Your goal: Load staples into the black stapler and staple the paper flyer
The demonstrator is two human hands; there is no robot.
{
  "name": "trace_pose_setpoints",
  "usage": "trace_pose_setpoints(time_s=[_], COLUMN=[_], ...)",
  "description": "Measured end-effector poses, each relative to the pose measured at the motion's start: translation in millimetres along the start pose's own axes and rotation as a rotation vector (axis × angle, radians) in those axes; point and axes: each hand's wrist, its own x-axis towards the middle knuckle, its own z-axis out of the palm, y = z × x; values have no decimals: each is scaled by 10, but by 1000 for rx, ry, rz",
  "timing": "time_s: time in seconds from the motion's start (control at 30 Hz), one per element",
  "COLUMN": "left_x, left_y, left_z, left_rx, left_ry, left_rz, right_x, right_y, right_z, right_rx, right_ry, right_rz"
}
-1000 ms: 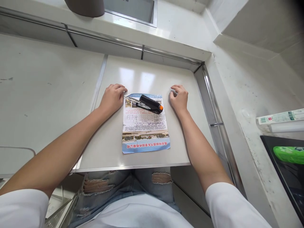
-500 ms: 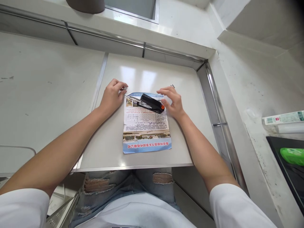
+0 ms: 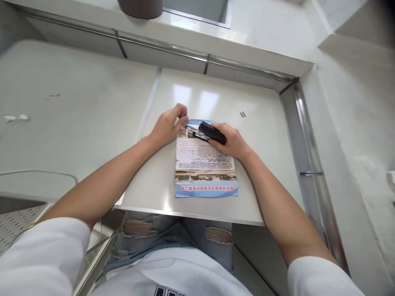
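Note:
A black stapler [image 3: 212, 132] with its top raised from the metal staple channel lies over the upper part of a printed leaflet [image 3: 205, 164]. My right hand [image 3: 231, 142] is closed around the stapler's rear end, partly covering it. My left hand [image 3: 169, 125] rests by the leaflet's upper left corner, close to the stapler's front tip. Thumb and fingertips there pinch a small grey strip of staples [image 3: 184, 115], mostly hidden by the fingers. Two short strips of staples [image 3: 242, 114] lie on the table to the upper right of the stapler.
The white table [image 3: 145, 181] ends at a front edge above my legs. Metal rails [image 3: 304, 111] and a ledge border its back and right. A brown container [image 3: 140, 8] stands on the back ledge. White earphones [image 3: 17, 118] and a cable lie at the left.
My right hand has gone from hovering open beside the stapler to gripping its rear end. The left hand keeps its small pinch near the tip. The view has shifted left.

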Motion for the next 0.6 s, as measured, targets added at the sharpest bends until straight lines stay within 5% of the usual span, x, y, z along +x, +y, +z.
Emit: trace_pose_setpoints(time_s=[0.6], left_x=[19], left_y=[-72], left_z=[54], left_rx=[-5], left_ry=[-234], left_rz=[275], right_x=[-68], right_y=[53], right_z=[42], right_rx=[-72], right_ry=[43], right_rz=[43])
